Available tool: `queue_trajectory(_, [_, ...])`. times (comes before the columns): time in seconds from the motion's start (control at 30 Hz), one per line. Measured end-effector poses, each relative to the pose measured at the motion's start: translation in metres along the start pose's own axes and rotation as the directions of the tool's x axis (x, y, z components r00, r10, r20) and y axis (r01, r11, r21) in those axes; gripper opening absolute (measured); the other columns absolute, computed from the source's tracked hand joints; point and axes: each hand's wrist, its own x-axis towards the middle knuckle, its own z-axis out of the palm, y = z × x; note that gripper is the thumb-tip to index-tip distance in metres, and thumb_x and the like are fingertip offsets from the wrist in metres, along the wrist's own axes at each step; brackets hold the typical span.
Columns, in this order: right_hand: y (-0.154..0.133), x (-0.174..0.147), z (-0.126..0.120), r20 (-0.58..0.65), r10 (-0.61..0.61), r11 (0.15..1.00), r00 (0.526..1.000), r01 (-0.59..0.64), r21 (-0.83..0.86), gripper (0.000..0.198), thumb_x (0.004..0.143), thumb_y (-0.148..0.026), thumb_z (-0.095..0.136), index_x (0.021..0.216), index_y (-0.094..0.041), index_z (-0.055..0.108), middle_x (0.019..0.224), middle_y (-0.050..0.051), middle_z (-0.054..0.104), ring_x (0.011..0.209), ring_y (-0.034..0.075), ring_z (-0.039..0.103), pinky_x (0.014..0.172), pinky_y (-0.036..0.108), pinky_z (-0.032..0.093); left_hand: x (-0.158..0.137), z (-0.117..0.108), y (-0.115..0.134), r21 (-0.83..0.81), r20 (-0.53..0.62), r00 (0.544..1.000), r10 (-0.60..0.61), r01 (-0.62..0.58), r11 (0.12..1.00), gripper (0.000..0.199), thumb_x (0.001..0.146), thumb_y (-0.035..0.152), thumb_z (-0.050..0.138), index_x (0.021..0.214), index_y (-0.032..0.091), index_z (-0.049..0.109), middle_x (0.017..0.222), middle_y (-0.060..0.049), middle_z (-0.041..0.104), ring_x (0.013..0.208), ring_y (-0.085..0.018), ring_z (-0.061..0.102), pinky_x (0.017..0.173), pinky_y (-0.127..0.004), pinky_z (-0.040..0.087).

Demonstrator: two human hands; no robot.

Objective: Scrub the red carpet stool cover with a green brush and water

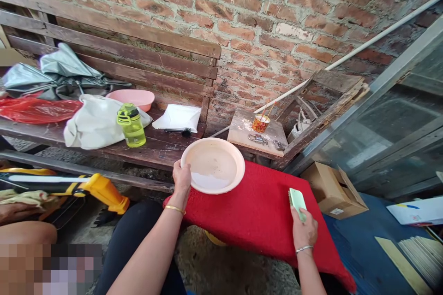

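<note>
My left hand (182, 177) grips the near left rim of a round cream basin (239, 166), thumb over the edge. Shallow cloudy liquid (214, 166) lies in it, with a few dark specks. The basin sits at the far left end of a table covered with a red cloth (242, 219). Over the right part of the cloth, my right hand (305, 229) is closed around a pale green, block-shaped scrub brush (297, 199). Its darker, rough-looking side faces left. A wide stretch of red cloth lies between the brush and the basin.
A wooden bench (162, 150) behind holds a green bottle (132, 126), a white bag (97, 122), a pink basin (133, 97) and a white tray (178, 117). A small board (242, 129) carries a cup (260, 123) and padlocks. Right stands a cardboard box (323, 189). Another person's leg (27, 233) shows left.
</note>
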Motion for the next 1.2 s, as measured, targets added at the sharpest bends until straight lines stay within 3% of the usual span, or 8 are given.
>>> queue_trajectory(0.1, [-0.005,-0.005,0.0,0.116,-0.115,0.991,0.987,0.106,0.08,0.067,0.075,-0.081,0.049,0.098,-0.021,0.069,0.091,0.01,0.067,0.086,0.026,0.06,0.074,0.038,0.049,0.001,0.0,-0.002,-0.013,0.004,1.0,0.002,-0.002,1.0,0.029,0.065,0.016,0.059,0.094,0.018,0.062,0.081,0.001,0.059,0.08,-0.017,0.058,0.083,-0.035,0.049])
queue_trajectory(0.27, [-0.016,-0.017,0.004,0.316,-0.527,0.849,0.789,0.474,0.234,0.05,0.08,-0.069,0.056,0.096,-0.024,0.07,0.101,0.009,0.066,0.098,0.025,0.062,0.087,0.039,0.049,0.004,0.0,-0.005,-0.003,0.006,1.0,0.007,-0.007,1.0,0.029,0.066,0.016,0.059,0.094,0.018,0.061,0.08,0.001,0.059,0.078,-0.017,0.058,0.083,-0.035,0.049])
queue_trajectory(0.43, [-0.005,-0.005,0.0,0.043,-0.191,0.982,0.981,0.191,-0.004,0.06,0.08,-0.075,0.05,0.099,-0.021,0.069,0.089,0.011,0.065,0.086,0.028,0.058,0.074,0.042,0.046,0.003,0.0,-0.005,0.01,0.003,1.0,0.019,-0.019,1.0,0.029,0.066,0.016,0.06,0.095,0.018,0.062,0.082,0.001,0.059,0.08,-0.017,0.058,0.083,-0.035,0.049])
queue_trajectory(0.6, [-0.001,-0.002,-0.003,0.038,-0.184,0.981,0.982,0.181,0.069,0.059,0.084,-0.071,0.046,0.102,-0.019,0.067,0.09,0.011,0.067,0.084,0.025,0.059,0.071,0.037,0.046,0.001,-0.001,-0.001,0.021,0.013,1.0,0.027,-0.027,0.999,0.027,0.067,0.016,0.058,0.094,0.018,0.061,0.081,0.001,0.06,0.076,-0.017,0.057,0.08,-0.034,0.049])
queue_trajectory(0.8, [-0.013,-0.019,0.004,0.287,-0.671,0.74,0.684,0.643,0.198,0.041,0.084,-0.062,0.058,0.098,-0.025,0.071,0.1,0.008,0.069,0.095,0.023,0.063,0.083,0.035,0.046,-0.001,0.0,0.003,0.017,0.004,1.0,0.008,-0.008,1.0,0.027,0.066,0.017,0.058,0.093,0.018,0.061,0.081,0.001,0.06,0.074,-0.016,0.057,0.078,-0.034,0.049])
queue_trajectory(1.0, [-0.006,-0.005,0.0,0.072,-0.117,0.989,0.991,0.123,-0.087,0.075,0.078,-0.084,0.039,0.101,-0.019,0.069,0.095,0.015,0.067,0.09,0.029,0.059,0.072,0.039,0.043,0.0,0.0,-0.001,-0.009,-0.001,1.0,0.02,-0.02,1.0,0.027,0.065,0.017,0.059,0.093,0.018,0.061,0.079,0.002,0.059,0.075,-0.016,0.057,0.081,-0.034,0.049])
queue_trajectory(1.1, [-0.004,0.0,-0.004,0.045,0.011,0.997,0.999,-0.008,-0.078,0.079,0.075,-0.087,0.038,0.099,-0.018,0.069,0.09,0.014,0.068,0.084,0.029,0.059,0.068,0.039,0.042,0.001,0.001,-0.002,-0.026,0.009,1.0,0.026,-0.026,0.999,0.028,0.066,0.016,0.059,0.093,0.018,0.061,0.079,0.002,0.06,0.076,-0.016,0.058,0.081,-0.034,0.05])
queue_trajectory(1.2, [-0.009,-0.005,-0.005,0.132,-0.181,0.983,0.975,0.177,0.036,0.071,0.076,-0.083,0.043,0.097,-0.02,0.069,0.1,0.014,0.069,0.093,0.029,0.061,0.076,0.04,0.045,0.0,0.0,-0.002,-0.03,0.011,0.999,0.036,-0.035,0.999,0.027,0.066,0.016,0.059,0.093,0.018,0.061,0.079,0.002,0.06,0.076,-0.016,0.058,0.081,-0.033,0.05])
